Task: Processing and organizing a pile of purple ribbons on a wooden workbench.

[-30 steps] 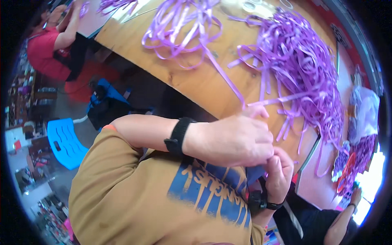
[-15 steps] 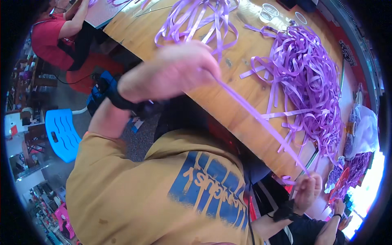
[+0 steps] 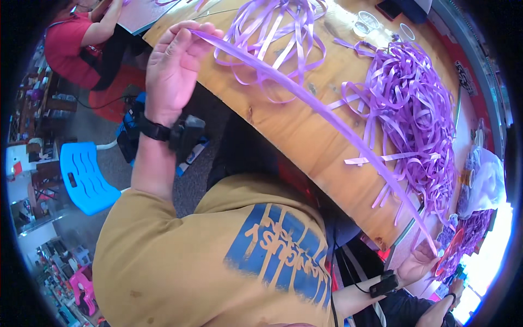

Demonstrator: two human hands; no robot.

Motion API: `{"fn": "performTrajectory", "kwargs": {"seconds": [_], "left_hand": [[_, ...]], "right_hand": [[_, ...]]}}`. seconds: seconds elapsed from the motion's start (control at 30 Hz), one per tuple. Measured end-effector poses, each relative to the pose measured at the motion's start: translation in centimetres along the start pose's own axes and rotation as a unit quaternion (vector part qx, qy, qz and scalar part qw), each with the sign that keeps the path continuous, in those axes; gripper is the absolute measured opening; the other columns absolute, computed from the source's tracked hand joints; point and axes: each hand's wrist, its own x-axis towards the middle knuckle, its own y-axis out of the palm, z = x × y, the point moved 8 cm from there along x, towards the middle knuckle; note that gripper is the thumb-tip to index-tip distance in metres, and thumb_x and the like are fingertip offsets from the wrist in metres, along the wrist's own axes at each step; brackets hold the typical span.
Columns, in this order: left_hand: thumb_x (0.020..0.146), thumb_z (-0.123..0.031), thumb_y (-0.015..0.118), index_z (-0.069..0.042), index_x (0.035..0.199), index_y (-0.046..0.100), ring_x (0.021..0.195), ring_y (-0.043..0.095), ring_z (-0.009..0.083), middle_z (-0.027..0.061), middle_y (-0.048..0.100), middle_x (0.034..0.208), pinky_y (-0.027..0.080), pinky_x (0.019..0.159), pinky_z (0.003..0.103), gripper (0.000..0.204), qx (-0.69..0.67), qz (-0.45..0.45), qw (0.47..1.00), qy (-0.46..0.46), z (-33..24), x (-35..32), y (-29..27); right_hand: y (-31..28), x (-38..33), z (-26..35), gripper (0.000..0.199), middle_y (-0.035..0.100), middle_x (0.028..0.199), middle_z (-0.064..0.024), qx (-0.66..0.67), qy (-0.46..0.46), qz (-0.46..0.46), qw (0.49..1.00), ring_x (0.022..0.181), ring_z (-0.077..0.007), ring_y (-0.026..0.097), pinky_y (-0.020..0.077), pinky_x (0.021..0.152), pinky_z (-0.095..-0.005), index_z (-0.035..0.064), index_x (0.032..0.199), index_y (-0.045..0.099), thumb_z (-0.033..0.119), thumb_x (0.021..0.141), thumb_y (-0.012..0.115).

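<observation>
A long purple ribbon (image 3: 327, 113) runs taut across the front of the wooden table (image 3: 294, 144), between my two hands. My left hand (image 3: 173, 79), raised over the table's left edge, pinches one end between thumb and fingertips. Beyond the near right corner, my right hand (image 3: 418, 265) grips the other end, its fingers partly hidden. Below the ribbon's line, nothing else is held. To the right lies a big tangled pile of purple ribbons (image 3: 411, 103). A looser bunch of purple ribbons (image 3: 272, 32) spreads over the far left part of the table.
Clear round plastic lids (image 3: 368, 20) lie at the table's far side. A translucent plastic bag (image 3: 485, 185) is at the right. A blue plastic seat (image 3: 87, 180) stands at left. One person in red (image 3: 68, 46) sits far left; another person's arm (image 3: 437, 313) shows lower right.
My left hand has swung left and away, and the ribbon now stretches longer and straighter across the table. My right hand has shifted slightly right and nearer to me.
</observation>
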Motion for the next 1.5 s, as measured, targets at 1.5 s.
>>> {"fn": "performTrajectory", "kwargs": {"seconds": [1.5], "left_hand": [[0.089, 0.001, 0.041, 0.006, 0.107, 0.047, 0.058, 0.039, 0.0105, 0.0078, 0.055, 0.087, 0.033, 0.058, 0.023, 0.02, -0.381, -0.117, 0.902, -0.164, 2.8, 0.1, -4.4]], "right_hand": [[4.0, -1.7, -2.8, 0.013, 0.042, 0.066, -0.003, 0.406, 0.122, 0.196, 0.884, 0.064, -0.0143, 0.044, 0.0395, 0.071, -0.0314, -0.0018, 0.085, 0.051, 0.009, 0.09, 0.046]]}}
